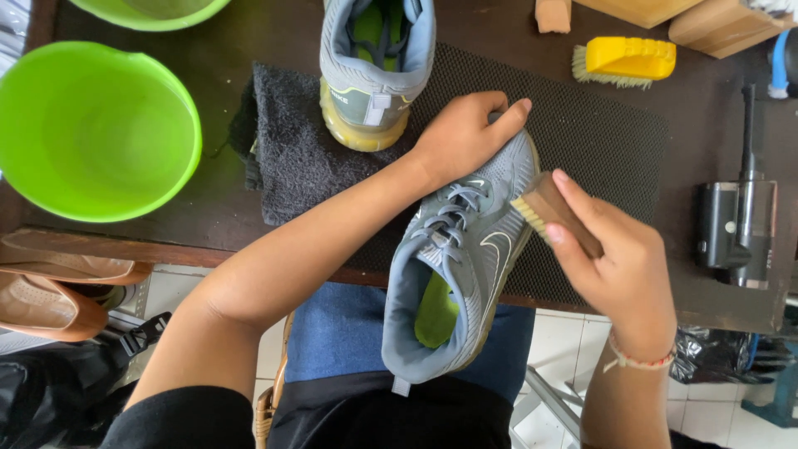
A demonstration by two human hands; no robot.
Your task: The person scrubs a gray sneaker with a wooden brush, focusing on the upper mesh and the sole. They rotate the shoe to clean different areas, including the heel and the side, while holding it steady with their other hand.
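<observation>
On the mat edge, grey sneaker [465,258] toe pointing away, left hand [461,137] clasping toe, right hand [619,258] gripping brush [549,208]

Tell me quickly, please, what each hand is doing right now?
Left hand: closed over the toe of the grey shoe.
Right hand: closed on a wooden brush, bristles against the shoe's side.

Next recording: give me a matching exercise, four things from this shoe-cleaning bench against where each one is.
Things:
1. wooden brush
2. yellow brush
3. second grey shoe
4. green bowl

Places:
A. standing on the dark towel, heel toward the camera
B. at the left end of the table
C. in the right hand, bristles against the side of the grey shoe that the left hand steadies
D. lying at the far edge, beyond the black mat

Pairs: 1-C, 2-D, 3-A, 4-B
</observation>
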